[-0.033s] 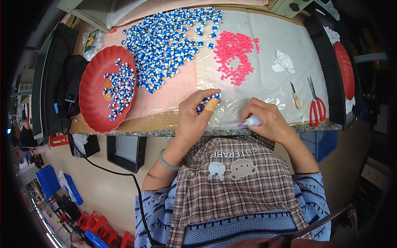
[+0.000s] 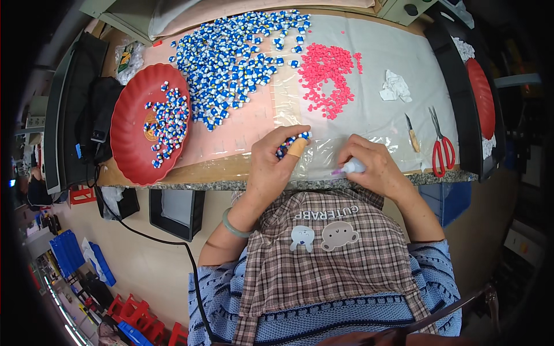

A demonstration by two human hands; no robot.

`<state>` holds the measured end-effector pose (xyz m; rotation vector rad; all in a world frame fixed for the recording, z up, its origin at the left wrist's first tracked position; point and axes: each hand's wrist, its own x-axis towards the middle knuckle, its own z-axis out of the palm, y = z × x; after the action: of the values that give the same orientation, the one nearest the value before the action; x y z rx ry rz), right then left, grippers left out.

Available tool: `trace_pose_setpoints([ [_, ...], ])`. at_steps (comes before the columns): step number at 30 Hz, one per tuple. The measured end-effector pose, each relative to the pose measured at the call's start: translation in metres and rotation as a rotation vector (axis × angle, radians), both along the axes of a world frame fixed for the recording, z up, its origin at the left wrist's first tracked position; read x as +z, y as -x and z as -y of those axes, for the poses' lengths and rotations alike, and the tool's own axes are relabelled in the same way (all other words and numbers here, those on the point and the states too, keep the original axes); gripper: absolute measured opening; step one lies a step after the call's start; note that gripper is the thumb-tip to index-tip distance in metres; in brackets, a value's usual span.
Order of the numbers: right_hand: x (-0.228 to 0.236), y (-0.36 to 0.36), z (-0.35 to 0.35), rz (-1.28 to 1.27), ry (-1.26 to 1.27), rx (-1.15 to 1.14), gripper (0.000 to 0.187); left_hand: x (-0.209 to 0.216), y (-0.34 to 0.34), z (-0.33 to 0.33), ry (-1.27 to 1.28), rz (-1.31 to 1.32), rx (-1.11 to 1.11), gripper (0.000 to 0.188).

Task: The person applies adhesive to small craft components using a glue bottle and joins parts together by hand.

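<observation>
My left hand (image 2: 268, 164) is closed around several small blue-and-white pieces (image 2: 283, 149), just above the table's near edge. A tan wrap covers part of its thumb. Opposite it, my right hand (image 2: 376, 171) grips a small white squeeze bottle (image 2: 354, 166), whose purple tip points left toward the other hand. Beyond my hands lies a scattered patch of small pink pieces (image 2: 328, 72). A large spread of blue-and-white pieces (image 2: 231, 63) covers the table at the far left. More of these, some showing pink, lie in a red scalloped dish (image 2: 130, 124) on the left.
On the right are red-handled scissors (image 2: 442, 150), a knife with a light handle (image 2: 412, 137) and crumpled white tissue (image 2: 395, 86). A black tray (image 2: 470, 104) with another red dish (image 2: 480, 95) stands at the right edge. A black cable (image 2: 147, 232) hangs at the left.
My left hand has shifted very slightly to the right with the pieces in it. The bottle in my right hand has moved barely at all.
</observation>
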<state>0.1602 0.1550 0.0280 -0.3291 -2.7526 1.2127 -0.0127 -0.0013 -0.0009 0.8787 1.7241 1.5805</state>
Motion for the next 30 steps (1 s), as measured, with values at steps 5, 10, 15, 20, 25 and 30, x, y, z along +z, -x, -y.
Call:
trace_pose_setpoints([
  [5,-0.012,0.004,-0.009,-0.161,0.423,-0.149,0.015,0.009,-0.012,-0.004,-0.006,0.003,-0.058,0.021],
  [10,-0.009,0.017,0.000,-0.134,0.685,-0.282,0.010,0.009,-0.017,-0.007,0.001,-0.110,-0.161,0.023],
  [15,-0.010,0.020,0.003,-0.119,0.573,-0.293,0.014,0.010,-0.017,-0.009,0.017,-0.174,-0.161,0.023],
  [20,-0.016,0.020,0.002,-0.125,0.479,-0.293,0.015,0.010,-0.017,-0.010,0.056,-0.233,-0.174,0.022],
  [25,-0.011,0.023,0.003,-0.134,0.470,-0.366,0.013,0.004,-0.017,-0.015,0.002,-0.174,-0.094,0.022],
  [30,-0.004,0.026,0.004,-0.161,0.447,-0.339,0.011,0.013,-0.013,-0.018,0.033,-0.312,-0.120,0.022],
])
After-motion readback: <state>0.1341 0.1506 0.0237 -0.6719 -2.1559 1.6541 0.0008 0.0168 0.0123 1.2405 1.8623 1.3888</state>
